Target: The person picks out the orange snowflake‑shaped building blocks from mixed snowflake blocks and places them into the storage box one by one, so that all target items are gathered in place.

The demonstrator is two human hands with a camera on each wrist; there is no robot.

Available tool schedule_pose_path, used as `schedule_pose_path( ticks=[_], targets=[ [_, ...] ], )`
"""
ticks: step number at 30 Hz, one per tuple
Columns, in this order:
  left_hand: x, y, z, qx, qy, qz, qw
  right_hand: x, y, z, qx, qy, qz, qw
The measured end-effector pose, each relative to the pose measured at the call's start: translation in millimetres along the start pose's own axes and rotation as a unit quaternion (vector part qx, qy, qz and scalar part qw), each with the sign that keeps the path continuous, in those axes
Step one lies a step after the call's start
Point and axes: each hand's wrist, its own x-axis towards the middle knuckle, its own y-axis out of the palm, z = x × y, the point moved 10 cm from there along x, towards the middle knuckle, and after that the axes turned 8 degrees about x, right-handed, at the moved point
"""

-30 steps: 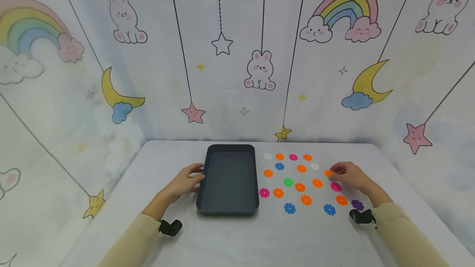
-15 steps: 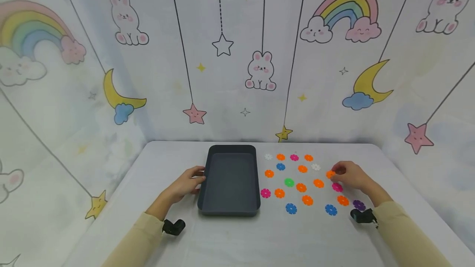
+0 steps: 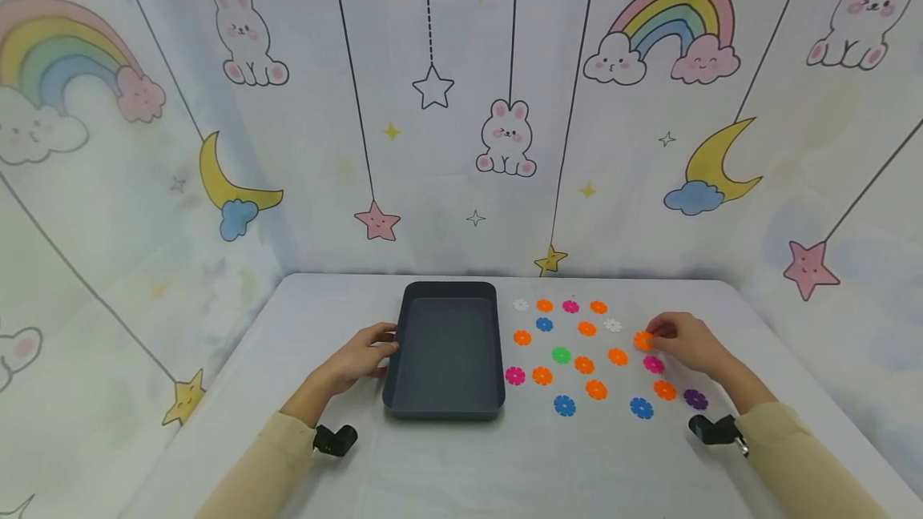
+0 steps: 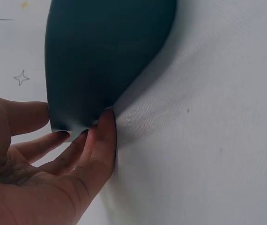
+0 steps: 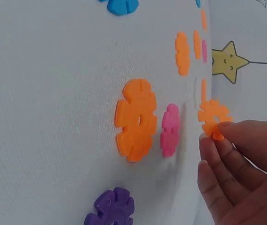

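Note:
A dark grey rectangular tray (image 3: 443,351) lies on the white table, its inside bare. At its left side my left hand (image 3: 364,355) holds the edge. The left wrist view shows the thumb at the tray's rim (image 4: 48,56) and the fingertips against its outer wall. My right hand (image 3: 685,340) pinches an orange flower-shaped interlocking disc (image 5: 213,115) between thumb and fingers. That disc is tilted up, apparently just above the cloth. Nearest to this hand lie a pink disc (image 3: 653,364), another orange disc (image 5: 137,121) and a purple disc (image 3: 695,399).
Several more discs lie flat and spread out right of the tray, among them a green disc (image 3: 561,355), a blue disc (image 3: 565,405) and a white disc (image 3: 612,325). A printed cloth backdrop (image 3: 447,175) rises behind the table.
My right hand has the orange disc tilted up more in its pinch, and its wrist has shifted slightly right. The left hand and tray stay put.

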Motion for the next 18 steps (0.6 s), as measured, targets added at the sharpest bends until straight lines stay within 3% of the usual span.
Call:
schedule_pose_path(
  ticks=[6,18],
  targets=[
    [1.2,0.6,2.1,-0.004,0.0,0.008,1.0,-3.6,2.2,11.2,0.026,-0.015,-0.002,0.9996],
    [0.6,1.4,1.4,0.0,-0.006,0.011,0.9999,-8.1,18.6,56.0,0.078,-0.036,0.004,0.9962]
  ],
)
